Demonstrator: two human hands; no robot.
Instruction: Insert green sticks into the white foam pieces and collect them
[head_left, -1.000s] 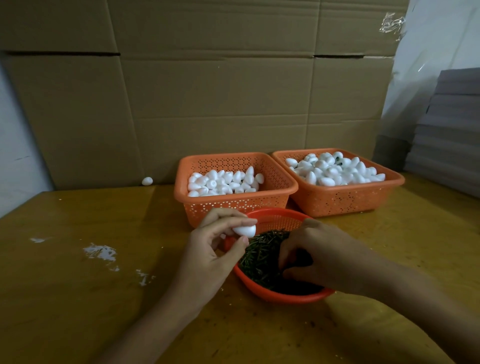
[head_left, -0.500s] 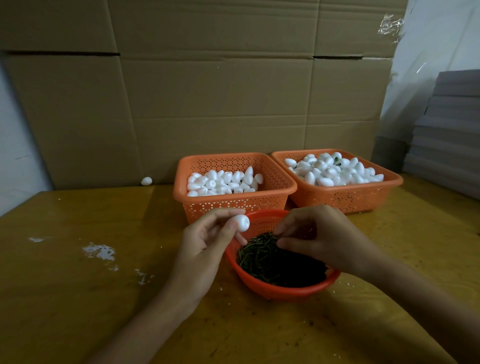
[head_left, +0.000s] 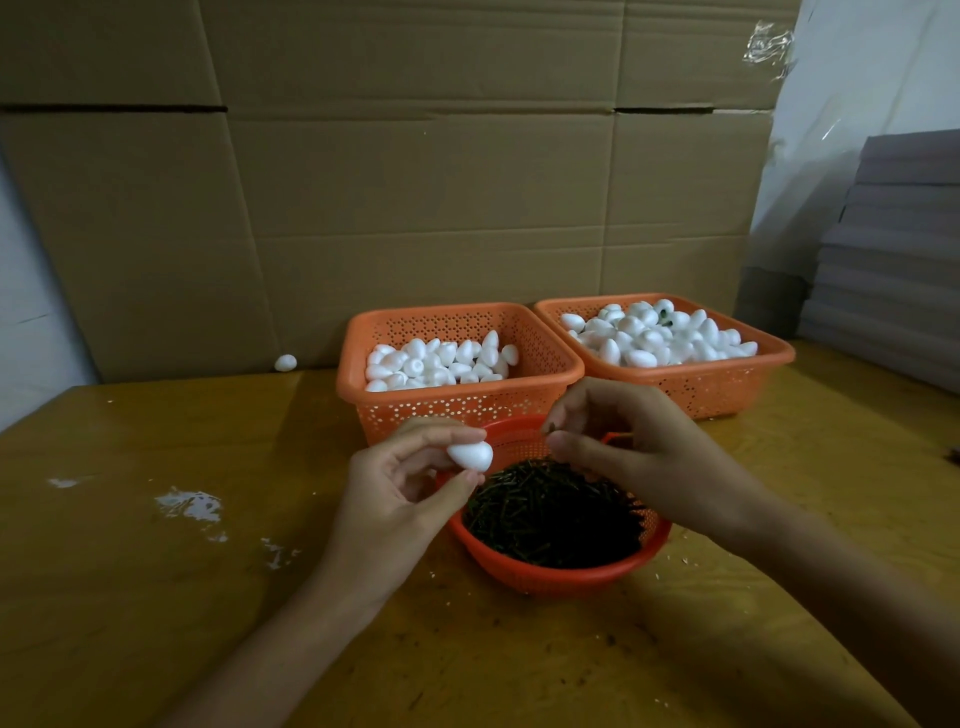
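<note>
My left hand (head_left: 400, 483) pinches a white egg-shaped foam piece (head_left: 470, 455) between thumb and fingers, over the left rim of a round orange bowl (head_left: 561, 574) full of dark green sticks (head_left: 553, 512). My right hand (head_left: 639, 457) hovers above the bowl and pinches a green stick (head_left: 549, 428) at its fingertips, a short way right of the foam piece. Behind stand two orange square baskets of white foam pieces: the left basket (head_left: 457, 402) and the right basket (head_left: 691, 382), where some pieces show green.
A wall of brown cardboard boxes (head_left: 415, 208) stands behind the baskets. One loose foam piece (head_left: 285, 362) lies at its foot on the left. White crumbs (head_left: 189, 506) mark the yellow wooden table (head_left: 156, 597). Grey stacked sheets (head_left: 893, 270) rise at the right.
My right hand came up out of the stick bowl with a stick pinched and moved left toward the foam piece. My left hand rose slightly, still holding the foam piece.
</note>
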